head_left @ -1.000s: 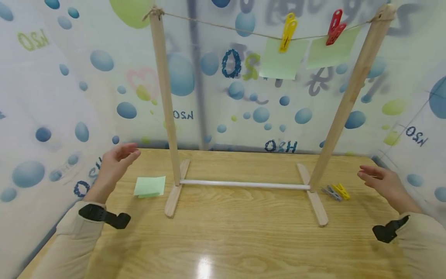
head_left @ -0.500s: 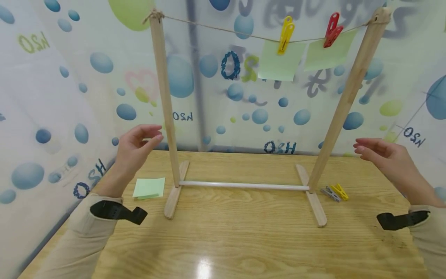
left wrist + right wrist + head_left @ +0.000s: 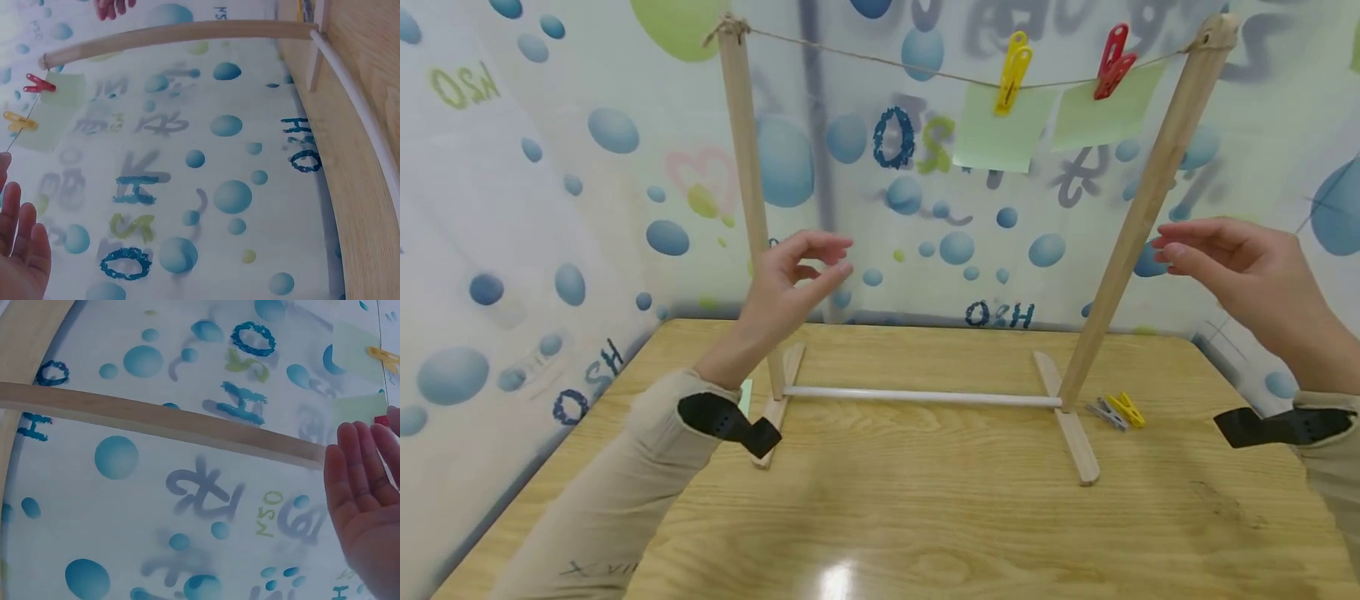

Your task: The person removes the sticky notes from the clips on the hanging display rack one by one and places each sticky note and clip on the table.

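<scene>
My left hand (image 3: 786,283) is raised in front of the rack's left post (image 3: 747,150), fingers loosely bent and holding nothing. Just right of the right post (image 3: 1138,225) my right hand (image 3: 1247,267) hangs in the air, also without anything in it. Between the post tops runs a twine line (image 3: 865,57). A yellow clothespin (image 3: 1013,73) pins one pale green paper (image 3: 1003,137) to it, and a red clothespin (image 3: 1112,65) pins another green paper (image 3: 1105,112) near the right post. In the left wrist view, both papers hang beyond the left hand's fingers (image 3: 25,231).
On the wooden table (image 3: 880,517), a grey clothespin (image 3: 1107,413) and a yellow clothespin (image 3: 1127,408) lie right of the rack's foot. Green paper (image 3: 745,397) at left is mostly hidden behind the left forearm. A white bar (image 3: 917,396) joins the rack's feet.
Both hands have risen from lower beside the rack. The left hand has moved right, across the left post, and its forearm now covers most of the green paper on the table.
</scene>
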A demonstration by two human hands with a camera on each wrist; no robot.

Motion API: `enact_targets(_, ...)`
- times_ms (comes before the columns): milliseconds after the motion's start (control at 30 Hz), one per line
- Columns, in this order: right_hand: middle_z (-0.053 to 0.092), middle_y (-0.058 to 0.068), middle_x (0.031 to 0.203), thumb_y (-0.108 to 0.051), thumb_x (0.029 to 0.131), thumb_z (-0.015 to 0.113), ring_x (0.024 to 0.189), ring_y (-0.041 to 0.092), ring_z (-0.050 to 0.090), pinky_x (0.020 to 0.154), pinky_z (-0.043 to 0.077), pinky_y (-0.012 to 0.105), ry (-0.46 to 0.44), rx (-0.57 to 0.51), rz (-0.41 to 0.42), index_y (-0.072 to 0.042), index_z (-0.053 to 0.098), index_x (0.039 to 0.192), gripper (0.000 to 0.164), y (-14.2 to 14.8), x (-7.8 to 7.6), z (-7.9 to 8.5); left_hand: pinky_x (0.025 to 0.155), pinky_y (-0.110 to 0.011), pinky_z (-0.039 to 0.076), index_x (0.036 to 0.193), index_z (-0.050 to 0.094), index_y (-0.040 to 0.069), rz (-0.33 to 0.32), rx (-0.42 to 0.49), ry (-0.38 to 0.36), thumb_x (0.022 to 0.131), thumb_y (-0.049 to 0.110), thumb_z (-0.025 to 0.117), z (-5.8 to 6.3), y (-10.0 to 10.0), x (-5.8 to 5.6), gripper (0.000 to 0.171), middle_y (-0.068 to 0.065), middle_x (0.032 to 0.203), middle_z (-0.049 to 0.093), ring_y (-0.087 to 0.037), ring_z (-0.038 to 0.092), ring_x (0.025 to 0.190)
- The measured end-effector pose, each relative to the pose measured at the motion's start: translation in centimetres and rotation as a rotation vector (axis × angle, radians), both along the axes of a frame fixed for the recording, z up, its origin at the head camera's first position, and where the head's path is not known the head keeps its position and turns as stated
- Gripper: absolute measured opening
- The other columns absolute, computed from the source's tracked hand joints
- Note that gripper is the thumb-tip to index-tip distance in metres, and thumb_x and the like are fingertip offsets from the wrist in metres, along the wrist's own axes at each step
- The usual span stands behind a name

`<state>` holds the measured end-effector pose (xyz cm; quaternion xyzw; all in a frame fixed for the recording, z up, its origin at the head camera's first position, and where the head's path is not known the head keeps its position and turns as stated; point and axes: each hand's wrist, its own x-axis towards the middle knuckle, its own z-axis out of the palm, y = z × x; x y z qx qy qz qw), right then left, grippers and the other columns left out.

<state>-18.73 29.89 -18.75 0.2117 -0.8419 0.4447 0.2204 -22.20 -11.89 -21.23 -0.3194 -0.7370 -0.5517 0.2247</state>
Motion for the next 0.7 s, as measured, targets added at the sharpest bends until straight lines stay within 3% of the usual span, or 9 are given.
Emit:
enact_targets(233, 0.063, -0.011, 0.098, 0.0, 0.086, 0.055, 0.084, 0.001, 0.059, 0.07, 0.042, 0.007, 0.078, 0.039, 0.038, -0.002, 0.059, 0.112, 0.027, -2.2, -0.5, 2.6, 0.065, -0.026, 0.044, 0.109, 0.059, 0.002, -0.019, -0.035, -0.034, 0.084, 0.01, 0.06, 1.2, 2.7, -1.0, 0.026, -0.006, 0.095, 0.058, -0.014, 0.054, 0.083)
enact_targets(467, 0.062, -0.007, 0.097, 0.001, 0.085, 0.055, 0.083, 0.002, 0.06, 0.071, 0.043, 0.008, 0.121, 0.066, 0.113, -0.002, 0.059, 0.111, 0.027, -5.3, -1.1, 5.8, 0.07, -0.027, 0.044, 0.111, 0.058, 0.005, 0.02, -0.079, -0.088, 0.085, 0.016, 0.06, 2.3, 5.2, -2.6, 0.028, -0.007, 0.098, 0.057, -0.013, 0.054, 0.085)
enact_targets(700, 0.061, -0.003, 0.1, -0.004, 0.085, 0.057, 0.087, 0.004, 0.057, 0.076, 0.043, 0.011, 0.299, 0.157, 0.035, -0.001, 0.06, 0.111, 0.026, -8.6, -2.0, 8.5, 0.073, -0.027, 0.044, 0.116, 0.052, 0.006, -0.001, -0.089, -0.091, 0.084, 0.017, 0.061, 4.9, 6.5, -3.9, 0.035, -0.01, 0.101, 0.055, -0.015, 0.054, 0.086)
